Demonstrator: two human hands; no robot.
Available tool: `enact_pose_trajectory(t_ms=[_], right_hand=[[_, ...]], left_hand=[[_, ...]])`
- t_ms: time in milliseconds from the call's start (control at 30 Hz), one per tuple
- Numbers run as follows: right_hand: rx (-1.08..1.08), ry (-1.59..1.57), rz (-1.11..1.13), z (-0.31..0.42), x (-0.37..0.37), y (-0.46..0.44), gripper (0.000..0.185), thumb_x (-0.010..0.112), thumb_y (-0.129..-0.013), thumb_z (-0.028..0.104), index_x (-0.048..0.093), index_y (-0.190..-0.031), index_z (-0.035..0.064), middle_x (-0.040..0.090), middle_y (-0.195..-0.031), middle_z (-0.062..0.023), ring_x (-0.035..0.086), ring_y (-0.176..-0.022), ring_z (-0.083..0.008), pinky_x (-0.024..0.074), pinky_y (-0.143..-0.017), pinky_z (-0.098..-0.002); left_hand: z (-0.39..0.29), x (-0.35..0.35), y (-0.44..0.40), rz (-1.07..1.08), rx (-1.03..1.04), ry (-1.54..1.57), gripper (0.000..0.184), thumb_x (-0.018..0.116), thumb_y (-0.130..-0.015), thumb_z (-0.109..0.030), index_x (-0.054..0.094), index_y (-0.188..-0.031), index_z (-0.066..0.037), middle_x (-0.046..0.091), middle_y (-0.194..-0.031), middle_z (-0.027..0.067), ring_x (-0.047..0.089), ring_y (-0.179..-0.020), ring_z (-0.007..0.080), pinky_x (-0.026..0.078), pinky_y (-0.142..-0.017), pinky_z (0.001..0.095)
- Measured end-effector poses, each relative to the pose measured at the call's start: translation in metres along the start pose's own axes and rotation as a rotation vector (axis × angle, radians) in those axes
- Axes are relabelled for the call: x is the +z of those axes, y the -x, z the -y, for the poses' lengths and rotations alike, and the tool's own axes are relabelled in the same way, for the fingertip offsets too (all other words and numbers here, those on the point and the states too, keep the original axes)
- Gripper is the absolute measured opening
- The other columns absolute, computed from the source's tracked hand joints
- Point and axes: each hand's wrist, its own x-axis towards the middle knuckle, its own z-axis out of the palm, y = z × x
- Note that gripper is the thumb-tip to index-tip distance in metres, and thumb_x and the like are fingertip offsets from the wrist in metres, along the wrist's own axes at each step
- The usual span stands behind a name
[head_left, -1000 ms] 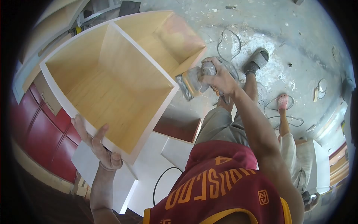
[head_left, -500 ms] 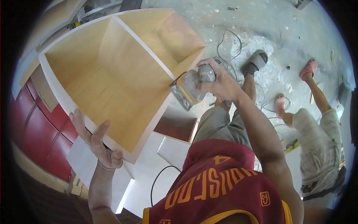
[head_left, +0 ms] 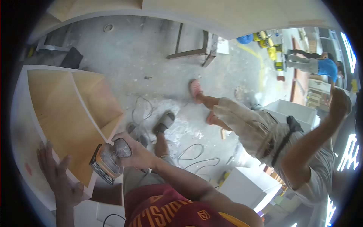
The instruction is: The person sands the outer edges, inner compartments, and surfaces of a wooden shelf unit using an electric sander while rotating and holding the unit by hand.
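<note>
A two-compartment wooden cabinet [head_left: 56, 102] with pale edges and a yellowish inside stands at the left. My left hand [head_left: 59, 176] lies with its fingers spread on the cabinet's near side panel. In my right hand [head_left: 134, 152] is a dusty orange-and-grey power sander [head_left: 107, 160], gripped by its rounded top. The sander's flat pad is tilted and faces the cabinet's front edge; whether it touches the edge is unclear.
A co-worker in beige shorts [head_left: 242, 117] walks at the right. Cables [head_left: 196, 155] lie on the floor by my feet. White boxes [head_left: 245, 185] stand at the right, a wooden stand [head_left: 193, 51] at the top. Another person [head_left: 325, 67] is far off.
The view has swung right, so the cabinet and my hands appear further left. The co-worker has come forward with an arm raised. My left hand's fingers now lie flatter on the panel.
</note>
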Motion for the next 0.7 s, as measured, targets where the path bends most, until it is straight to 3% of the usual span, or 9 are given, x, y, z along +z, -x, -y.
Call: enact_pose_trajectory(t_ms=[67,133,300,367,400,467,600,633,700], right_hand=[[0.126,-0.052,-0.035,-0.017,-0.004,-0.005,0.073,0.08,-0.078,0.015,0.045,-0.143,0.0099,0.062,-0.108,-0.009,0.063,-0.1,-0.0181,0.0542,-0.085,-0.0335],[0.195,-0.121,-0.034,-0.033,-0.013,-0.014,0.07,0.078,-0.081,0.014,0.046,-0.143,0.0101,0.06,-0.113,-0.0084,0.062,-0.103,-0.0185,0.0529,-0.089,-0.0337],[0.279,-0.194,-0.06,-0.051,-0.012,-0.017,0.067,0.074,-0.087,0.014,0.044,-0.147,0.0103,0.059,-0.118,-0.0071,0.059,-0.108,-0.0182,0.0516,-0.093,-0.0326],[-0.022,-0.247,-0.005,-0.086,-0.006,-0.007,0.068,0.075,-0.089,0.015,0.043,-0.149,0.0121,0.058,-0.12,-0.0056,0.058,-0.111,-0.0171,0.0517,-0.094,-0.032],[0.04,-0.209,0.007,-0.085,-0.002,-0.002,0.068,0.074,-0.091,0.015,0.041,-0.151,0.0129,0.058,-0.12,-0.0053,0.059,-0.108,-0.0159,0.052,-0.09,-0.0313],[0.063,-0.074,0.02,-0.067,0.016,0.012,0.068,0.072,-0.096,0.015,0.037,-0.154,0.014,0.06,-0.117,-0.0052,0.061,-0.096,-0.012,0.0532,-0.077,-0.029],[0.049,-0.183,0.033,-0.057,0.058,0.043,0.073,0.078,-0.09,0.008,0.039,-0.152,0.0137,0.061,-0.119,-0.0057,0.062,-0.098,-0.0129,0.0543,-0.08,-0.0297],[-0.062,-0.066,-0.004,-0.058,0.066,0.048,0.077,0.081,-0.088,0.007,0.039,-0.153,0.0136,0.061,-0.118,-0.0056,0.062,-0.098,-0.0136,0.0551,-0.08,-0.0301],[-0.015,0.034,-0.011,-0.064,0.084,0.067,0.085,0.085,-0.086,0.006,0.04,-0.157,0.0143,0.063,-0.117,-0.0064,0.064,-0.103,-0.0154,0.0574,-0.084,-0.0326]], left_hand=[[-0.004,0.001,-0.006,-0.026,-0.004,0.021,0.07,0.032,-0.108,-0.069,0.047,-0.155,-0.019,0.031,-0.17,0.0283,0.026,-0.158,0.0523,0.017,-0.126,0.0711],[-0.004,0.004,-0.005,-0.049,-0.001,0.024,0.069,0.031,-0.108,-0.068,0.049,-0.152,-0.019,0.032,-0.17,0.0284,0.026,-0.158,0.0526,0.016,-0.126,0.0716],[-0.004,0.008,0.0,-0.047,-0.049,0.061,0.058,0.035,-0.107,-0.064,0.055,-0.126,-0.013,0.036,-0.165,0.0321,0.029,-0.155,0.056,0.018,-0.123,0.0758],[-0.002,0.008,0.01,-0.058,-0.032,0.086,0.056,0.036,-0.107,-0.062,0.053,-0.123,-0.011,0.036,-0.165,0.0326,0.03,-0.154,0.0569,0.019,-0.123,0.0769],[0.0,0.01,0.014,-0.047,-0.014,0.096,0.054,0.036,-0.107,-0.06,0.052,-0.12,-0.01,0.037,-0.164,0.0332,0.031,-0.154,0.0578,0.019,-0.122,0.078],[-0.002,0.015,0.031,-0.077,0.024,0.104,0.056,0.035,-0.108,-0.06,0.051,-0.129,-0.01,0.036,-0.165,0.0322,0.031,-0.154,0.0571,0.02,-0.123,0.0769],[-0.009,0.016,0.074,-0.079,0.063,0.152,0.062,0.034,-0.11,-0.059,0.048,-0.146,-0.011,0.035,-0.167,0.0316,0.032,-0.154,0.0571,0.022,-0.124,0.0742],[-0.005,0.022,0.079,-0.066,0.051,0.142,0.062,0.034,-0.11,-0.059,0.048,-0.146,-0.011,0.035,-0.167,0.0316,0.032,-0.154,0.0571,0.022,-0.124,0.0742],[-0.002,0.038,0.106,-0.216,-0.101,0.127,0.067,0.043,-0.107,-0.055,0.048,-0.152,-0.006,0.036,-0.165,0.0342,0.033,-0.152,0.0594,0.021,-0.123,0.0742]])
